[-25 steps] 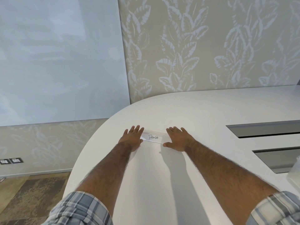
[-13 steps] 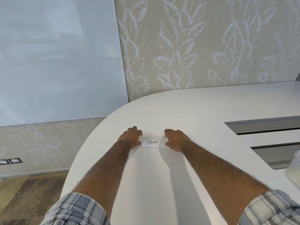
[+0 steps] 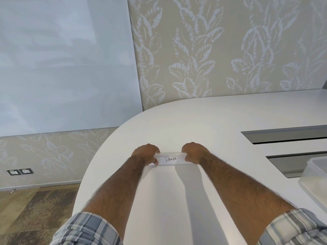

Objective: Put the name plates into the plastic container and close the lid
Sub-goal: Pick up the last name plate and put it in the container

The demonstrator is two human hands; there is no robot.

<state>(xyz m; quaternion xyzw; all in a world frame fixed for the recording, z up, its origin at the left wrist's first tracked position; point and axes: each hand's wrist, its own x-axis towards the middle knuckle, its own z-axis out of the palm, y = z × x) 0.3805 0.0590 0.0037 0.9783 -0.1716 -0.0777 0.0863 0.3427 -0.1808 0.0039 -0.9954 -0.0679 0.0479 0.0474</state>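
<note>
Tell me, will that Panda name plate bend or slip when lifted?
Probably stiff: the name plate looks like clear, straight-edged plastic. Its glossy surface may be slippery, hence the left hand and right hand gripping opposite ends. Likely light.

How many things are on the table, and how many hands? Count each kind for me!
Name plate: 1
Container: 1, only partly in view
Hands: 2, left hand and right hand
Total: 4
</note>
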